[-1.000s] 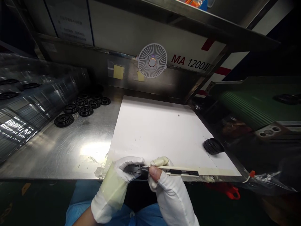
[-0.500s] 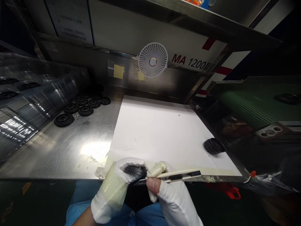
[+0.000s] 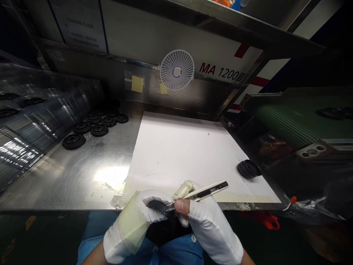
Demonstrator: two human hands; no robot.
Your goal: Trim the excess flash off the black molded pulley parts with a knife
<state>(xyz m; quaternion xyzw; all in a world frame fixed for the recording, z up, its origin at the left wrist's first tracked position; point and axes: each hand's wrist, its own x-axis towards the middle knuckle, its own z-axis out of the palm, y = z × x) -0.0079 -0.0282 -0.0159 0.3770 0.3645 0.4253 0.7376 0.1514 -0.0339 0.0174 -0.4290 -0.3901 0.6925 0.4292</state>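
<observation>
Gripped black part and knife-like tool by near edge of white sheet.
Held black part in curled left hand, pinched knife-like tool in right hand, with tip near black part.

white glare on metal table, dim floor, smeared plastic trays, edge distortion

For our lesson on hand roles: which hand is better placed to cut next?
Likely the right hand: it holds the cutter, blade close to the black part in the left hand.
</observation>
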